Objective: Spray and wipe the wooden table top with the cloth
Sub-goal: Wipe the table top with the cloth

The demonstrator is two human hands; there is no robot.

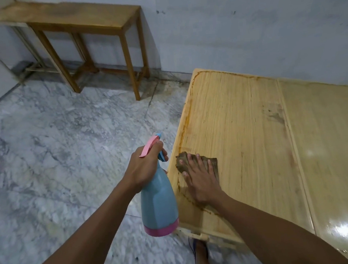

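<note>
Two hands work: the right hand (200,181) presses flat, fingers straight, on the limp brown cloth (211,162) beneath it, atop the bench (250,127). The left hand (144,168) grips the spray bottle (159,206) neck; smooth plastic, likely light.

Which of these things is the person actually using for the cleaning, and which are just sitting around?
In use:
- spray bottle, held in the left hand
- brown cloth, pressed flat under the right hand
- wooden table top

Just there:
- darker wooden bench by the wall
- marble floor
</note>
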